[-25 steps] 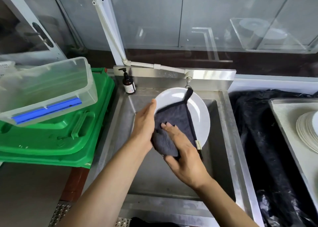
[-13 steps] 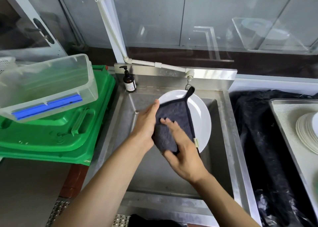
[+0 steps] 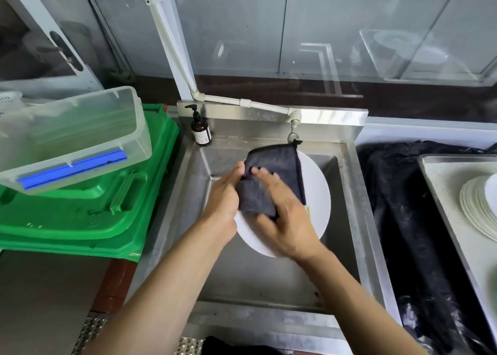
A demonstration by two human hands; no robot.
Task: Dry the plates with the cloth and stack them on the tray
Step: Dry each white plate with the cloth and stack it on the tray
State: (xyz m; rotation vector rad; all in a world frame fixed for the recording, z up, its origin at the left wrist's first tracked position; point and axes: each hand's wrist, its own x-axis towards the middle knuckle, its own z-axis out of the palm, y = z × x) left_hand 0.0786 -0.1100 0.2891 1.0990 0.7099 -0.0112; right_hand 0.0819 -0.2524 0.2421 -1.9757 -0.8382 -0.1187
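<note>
Plate: a white round plate is held tilted above the basin of the steel sink, its face turned toward the camera, its upper left half hidden by the cloth.
Cloth: a dark grey-blue drying cloth lies spread against the plate's face; one corner with a small loop points up toward the tap, and a pale tag shows at its lower right edge.
Left hand: the left hand grips the plate's left rim, the thumb lying on the cloth's edge at the front and the other fingers hidden behind the plate.
Right hand: the right hand presses the cloth onto the plate, fingers nearly straight and spread over the fabric, thumb curled round a bunched lower fold of it.
Stacked plates: a fanned stack of white plates sits at the far right, well apart from the held plate.
Tray: the stack rests on a pale metal tray, cut off by the right edge of the view.
Black sheet: crumpled black plastic covers the counter between sink and tray.
Tap: a white pipe runs down to a small tap just above the cloth's top corner.
Soap: a brown pump bottle stands on the sink's back left corner.
Left side: a clear plastic tub with a blue clip leans on stacked green plastic lids beside the sink.
</note>
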